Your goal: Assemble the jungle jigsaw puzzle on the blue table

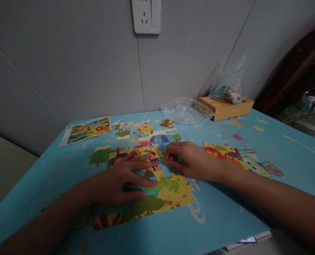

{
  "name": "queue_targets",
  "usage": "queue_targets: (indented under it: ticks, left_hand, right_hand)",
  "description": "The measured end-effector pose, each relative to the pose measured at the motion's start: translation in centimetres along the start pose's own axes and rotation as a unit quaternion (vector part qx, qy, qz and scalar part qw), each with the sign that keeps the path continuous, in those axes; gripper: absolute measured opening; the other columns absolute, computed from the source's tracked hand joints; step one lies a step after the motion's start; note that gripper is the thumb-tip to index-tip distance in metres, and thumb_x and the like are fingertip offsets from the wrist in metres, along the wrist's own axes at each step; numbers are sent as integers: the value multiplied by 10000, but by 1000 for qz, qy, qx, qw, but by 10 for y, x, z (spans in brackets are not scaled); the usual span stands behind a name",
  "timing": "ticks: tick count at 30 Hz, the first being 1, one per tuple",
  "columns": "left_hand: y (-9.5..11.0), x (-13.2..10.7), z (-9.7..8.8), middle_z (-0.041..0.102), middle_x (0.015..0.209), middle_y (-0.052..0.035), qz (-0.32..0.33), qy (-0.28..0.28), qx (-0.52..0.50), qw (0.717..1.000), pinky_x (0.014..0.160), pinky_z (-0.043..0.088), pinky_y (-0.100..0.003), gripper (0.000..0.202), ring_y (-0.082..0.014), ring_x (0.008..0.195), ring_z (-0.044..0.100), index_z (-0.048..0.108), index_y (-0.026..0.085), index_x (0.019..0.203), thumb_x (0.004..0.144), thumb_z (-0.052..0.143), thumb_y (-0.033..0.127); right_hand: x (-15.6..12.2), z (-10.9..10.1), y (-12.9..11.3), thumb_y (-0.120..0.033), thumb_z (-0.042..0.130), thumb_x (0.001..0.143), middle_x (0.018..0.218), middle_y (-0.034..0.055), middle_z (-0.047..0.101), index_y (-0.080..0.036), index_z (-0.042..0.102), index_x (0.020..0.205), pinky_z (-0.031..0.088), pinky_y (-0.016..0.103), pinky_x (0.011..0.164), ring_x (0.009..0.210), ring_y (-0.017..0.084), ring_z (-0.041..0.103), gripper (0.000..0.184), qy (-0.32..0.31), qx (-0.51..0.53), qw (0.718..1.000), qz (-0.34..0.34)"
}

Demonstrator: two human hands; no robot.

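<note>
A partly joined jigsaw puzzle (pixel 173 198) with a green crocodile and trees lies flat on the blue table. Across its middle rests my left hand (pixel 125 177), palm down with fingers spread. My right hand (pixel 185 159) is at the puzzle's right edge, just below the blue elephant piece (pixel 159 140). Its fingers are curled together, and whatever may be between them is hidden. Lion puzzle pieces (pixel 215 150), joined together, lie to the right, partly behind my right forearm. A tree piece (pixel 100 156) juts out on the left.
A picture sheet (pixel 89 129) lies at the back left. Loose puzzle pieces (pixel 123 134) are scattered near it, with another piece (pixel 167 123) farther right. Crumpled clear plastic (pixel 185 110) and a yellow box (pixel 233 110) topped by a plastic bag (pixel 229 88) sit by the wall.
</note>
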State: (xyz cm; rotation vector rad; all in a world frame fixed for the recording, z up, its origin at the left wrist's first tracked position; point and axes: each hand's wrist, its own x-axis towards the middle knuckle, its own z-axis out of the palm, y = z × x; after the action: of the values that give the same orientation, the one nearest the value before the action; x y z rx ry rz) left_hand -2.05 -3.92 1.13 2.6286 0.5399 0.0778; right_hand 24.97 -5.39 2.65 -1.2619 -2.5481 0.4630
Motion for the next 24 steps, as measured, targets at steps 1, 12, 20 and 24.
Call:
queue_targets:
  ticks: [1,12,20,24]
  left_hand:
    - [-1,1,0,361,1565,20,-6,11,4,1000,1206,199,-490,383,-284,1428,354,602,388,1308,926,598,374]
    - [-5,1,2,339,1577,-55,-78,28,39,996,1183,207,-560,459,-323,1466,254,545,315,1378,929,577,402]
    - [-6,-1,2,355,1570,-57,-73,32,22,997,1182,218,-557,460,-328,1461,267,562,315,1363,912,603,391]
    - [-6,-1,1,339,1577,-54,-72,30,24,997,1179,195,-582,464,-338,1459,267,552,326,1371,914,599,397]
  right_hand:
    - [2,0,6,-194,581,882,869,63,645,-153,650,904,431,287,716,769,171,573,83,27,-21,999,13]
    - [12,5,46,-426,582,900,1424,195,502,-129,582,1244,381,493,1068,1319,324,464,454,42,-72,995,56]
    - [15,5,50,-505,576,890,1482,191,444,-159,476,1349,317,596,1091,1376,357,394,583,25,-54,997,42]
    - [17,5,52,-543,565,887,1519,194,393,-142,446,1386,291,601,1109,1402,370,347,651,14,-71,996,55]
